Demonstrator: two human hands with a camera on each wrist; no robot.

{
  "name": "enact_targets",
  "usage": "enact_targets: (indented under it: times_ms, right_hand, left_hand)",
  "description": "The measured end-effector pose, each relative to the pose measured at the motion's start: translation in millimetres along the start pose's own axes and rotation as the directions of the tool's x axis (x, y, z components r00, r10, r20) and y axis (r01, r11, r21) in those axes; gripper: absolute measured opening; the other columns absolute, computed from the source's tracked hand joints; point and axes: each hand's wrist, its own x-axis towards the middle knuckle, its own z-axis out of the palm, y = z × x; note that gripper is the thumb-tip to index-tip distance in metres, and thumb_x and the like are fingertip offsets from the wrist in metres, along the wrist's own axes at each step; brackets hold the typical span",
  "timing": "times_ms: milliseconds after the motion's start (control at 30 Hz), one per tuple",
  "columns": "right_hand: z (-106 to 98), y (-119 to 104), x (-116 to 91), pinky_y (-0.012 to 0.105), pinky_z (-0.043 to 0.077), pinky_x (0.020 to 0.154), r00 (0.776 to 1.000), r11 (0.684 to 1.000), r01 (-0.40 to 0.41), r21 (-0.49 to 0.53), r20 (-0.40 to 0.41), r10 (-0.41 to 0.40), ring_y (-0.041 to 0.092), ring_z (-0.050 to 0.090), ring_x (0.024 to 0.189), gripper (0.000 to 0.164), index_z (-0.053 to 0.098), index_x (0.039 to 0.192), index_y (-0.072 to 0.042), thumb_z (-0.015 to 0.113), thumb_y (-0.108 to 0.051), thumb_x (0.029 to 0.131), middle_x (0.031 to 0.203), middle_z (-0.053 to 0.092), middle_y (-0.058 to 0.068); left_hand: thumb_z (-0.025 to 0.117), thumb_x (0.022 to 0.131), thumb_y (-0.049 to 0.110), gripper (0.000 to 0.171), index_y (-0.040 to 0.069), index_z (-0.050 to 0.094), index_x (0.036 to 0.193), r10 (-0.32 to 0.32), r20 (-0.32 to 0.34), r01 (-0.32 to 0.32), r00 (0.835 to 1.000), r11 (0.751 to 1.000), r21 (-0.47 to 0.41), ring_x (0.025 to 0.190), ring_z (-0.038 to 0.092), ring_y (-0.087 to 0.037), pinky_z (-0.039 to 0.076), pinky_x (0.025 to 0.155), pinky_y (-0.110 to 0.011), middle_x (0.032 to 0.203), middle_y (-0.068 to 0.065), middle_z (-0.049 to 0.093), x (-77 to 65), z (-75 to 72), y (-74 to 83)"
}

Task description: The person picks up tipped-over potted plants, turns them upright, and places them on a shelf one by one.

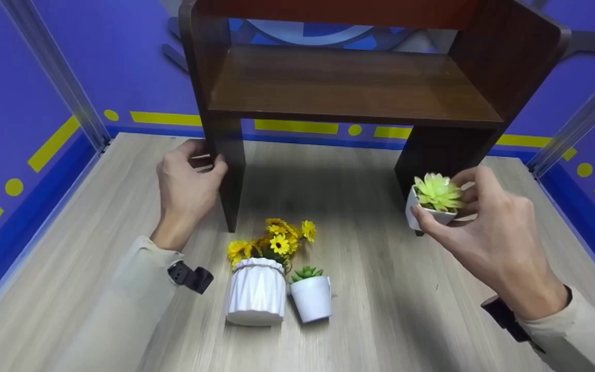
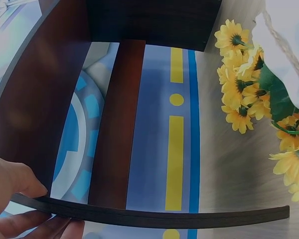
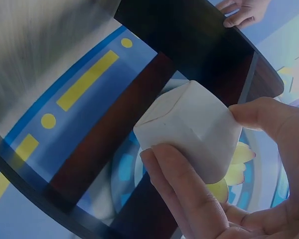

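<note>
My left hand (image 1: 186,181) grips the front edge of the left side panel of a dark brown wooden shelf (image 1: 349,90). In the left wrist view the thumb (image 2: 27,179) lies on the panel's inner face and the fingers on its outer face. Near the shelf's right panel, my right hand (image 1: 499,232) holds a small potted succulent (image 1: 437,194), pale green in a white square pot. Thumb and fingers pinch the pot from opposite sides. The right wrist view shows the white pot's (image 3: 194,129) underside, with most of the leaves hidden behind it.
A ribbed white pot (image 1: 256,294) with yellow flowers (image 1: 279,243) lies on the wood-grain table (image 1: 380,320) in front of the shelf. Beside it is a smaller white pot (image 1: 312,298) with a green succulent. Blue panels (image 1: 13,103) with yellow marks surround the table.
</note>
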Motion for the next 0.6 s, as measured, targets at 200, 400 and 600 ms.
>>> enact_targets:
  times_ms: [200, 400, 600]
  right_hand:
    - [-5, -5, 10, -0.005, 0.035, 0.062, 0.999, 1.0, 0.029, -0.009, -0.029, -0.029, 0.035, 0.076, 0.074, 0.054, 0.059, 0.108, -0.001, 0.088, -0.034, 0.076, 0.085, 0.072, 0.017]
    - [-10, -10, 19, -0.004, 0.035, 0.063, 0.999, 1.0, 0.018, -0.021, -0.037, -0.019, 0.033, 0.075, 0.075, 0.057, 0.061, 0.111, -0.001, 0.088, -0.038, 0.076, 0.087, 0.071, 0.015]
    - [-14, -12, 28, -0.002, 0.035, 0.063, 0.996, 0.999, 0.033, -0.023, -0.081, -0.035, 0.031, 0.074, 0.075, 0.057, 0.061, 0.11, -0.002, 0.088, -0.039, 0.075, 0.087, 0.072, 0.013]
  left_hand:
    - [0.069, 0.09, 0.014, 0.026, 0.002, 0.073, 0.112, -0.014, 0.006, 0.014, 1.0, 1.0, -0.007, 0.098, 0.075, -0.024, 0.063, 0.086, -0.038, 0.11, -0.013, 0.076, -0.1, -0.3, 0.5]
    - [0.07, 0.09, 0.014, 0.026, 0.001, 0.073, 0.112, -0.017, 0.015, 0.017, 1.0, 1.0, -0.006, 0.099, 0.075, -0.025, 0.062, 0.086, -0.038, 0.111, -0.014, 0.076, -0.1, -1.3, 1.5]
    - [0.069, 0.09, 0.014, 0.027, 0.002, 0.072, 0.114, -0.016, 0.022, 0.016, 1.0, 1.0, -0.001, 0.098, 0.075, -0.025, 0.063, 0.086, -0.039, 0.112, -0.013, 0.076, 0.1, -1.3, 2.4]
